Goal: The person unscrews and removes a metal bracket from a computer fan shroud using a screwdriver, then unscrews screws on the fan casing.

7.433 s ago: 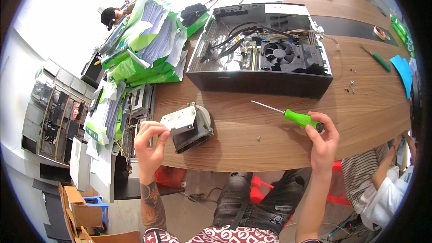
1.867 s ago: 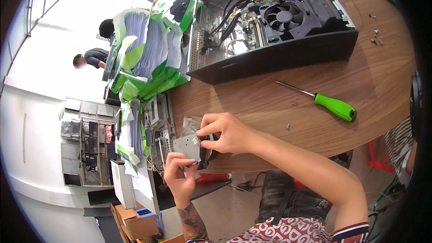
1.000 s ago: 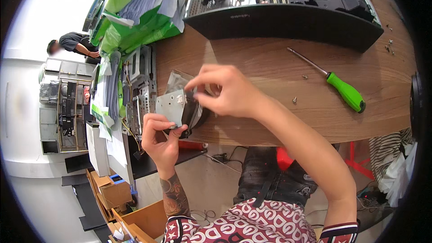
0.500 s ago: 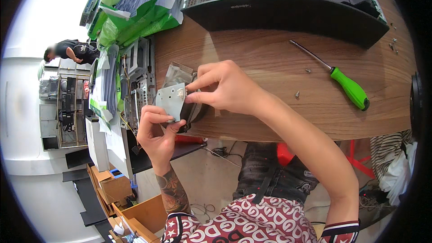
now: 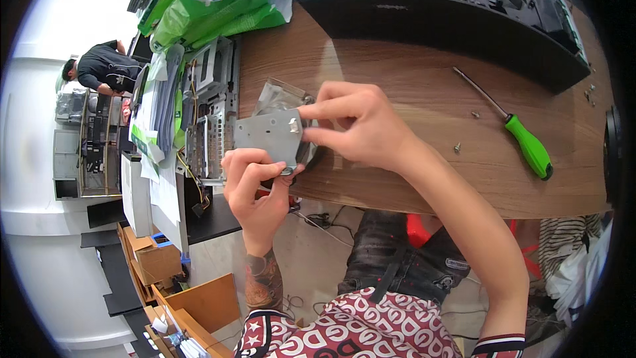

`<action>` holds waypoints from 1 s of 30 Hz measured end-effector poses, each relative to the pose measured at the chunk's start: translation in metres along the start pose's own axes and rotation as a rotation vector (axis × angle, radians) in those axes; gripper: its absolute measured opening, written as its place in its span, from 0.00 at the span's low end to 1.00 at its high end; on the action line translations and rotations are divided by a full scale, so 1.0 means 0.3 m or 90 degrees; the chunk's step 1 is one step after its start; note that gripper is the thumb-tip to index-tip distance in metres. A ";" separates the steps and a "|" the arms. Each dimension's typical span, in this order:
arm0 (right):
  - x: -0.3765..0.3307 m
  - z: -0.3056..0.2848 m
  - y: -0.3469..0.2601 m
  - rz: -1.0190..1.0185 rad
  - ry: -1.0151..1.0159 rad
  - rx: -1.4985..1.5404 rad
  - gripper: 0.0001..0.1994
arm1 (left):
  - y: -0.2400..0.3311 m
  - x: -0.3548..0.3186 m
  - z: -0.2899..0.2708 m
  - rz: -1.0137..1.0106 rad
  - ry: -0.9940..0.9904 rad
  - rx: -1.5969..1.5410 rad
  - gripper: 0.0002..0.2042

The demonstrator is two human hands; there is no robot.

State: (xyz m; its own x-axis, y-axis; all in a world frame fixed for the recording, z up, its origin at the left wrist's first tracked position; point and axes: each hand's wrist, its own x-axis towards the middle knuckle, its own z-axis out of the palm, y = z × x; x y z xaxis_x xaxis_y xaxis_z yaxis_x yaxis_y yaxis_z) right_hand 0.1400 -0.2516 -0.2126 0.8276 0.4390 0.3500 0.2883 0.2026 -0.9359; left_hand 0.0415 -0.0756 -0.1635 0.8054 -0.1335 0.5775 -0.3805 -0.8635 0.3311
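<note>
Left hand (image 5: 255,182) pinches the grey metal bracket (image 5: 268,136) at its lower edge, right hand (image 5: 361,126) closed on its right side — it's held over the tabletop (image 5: 411,93) edge. Best done gripping steady and square. Green screwdriver (image 5: 527,146) and 2 loose screws (image 5: 457,148) lie right.

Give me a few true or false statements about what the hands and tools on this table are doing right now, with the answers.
1. Both hands hold the grey metal bracket. True.
2. The right hand grips the screwdriver. False: it lies on the table, apart from both hands.
3. The screwdriver handle is green. True.
4. The left hand rests flat on the table. False: it pinches the bracket's lower edge.
5. The computer case is closed. False: it is open, its fan showing.
</note>
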 end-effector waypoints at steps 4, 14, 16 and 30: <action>-0.002 0.023 0.006 -0.150 0.045 -0.138 0.23 | -0.001 0.004 -0.006 0.060 -0.003 0.032 0.15; -0.020 0.018 -0.005 -0.153 0.030 -0.243 0.25 | -0.030 -0.006 0.001 0.081 -0.005 -0.002 0.14; -0.017 0.018 -0.011 -0.153 0.026 -0.245 0.25 | -0.030 -0.001 -0.005 0.078 -0.004 -0.011 0.15; -0.019 0.009 -0.012 -0.161 0.025 -0.230 0.13 | -0.023 0.014 -0.029 0.011 -0.061 -0.056 0.15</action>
State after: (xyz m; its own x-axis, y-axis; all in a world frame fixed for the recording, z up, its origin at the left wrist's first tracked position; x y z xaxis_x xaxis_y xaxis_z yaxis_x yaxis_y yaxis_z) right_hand 0.1328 -0.2524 -0.2112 0.7249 0.3797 0.5748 0.6286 -0.0230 -0.7774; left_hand 0.0436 -0.0661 -0.1568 0.8366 -0.1979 0.5108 -0.4298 -0.8153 0.3881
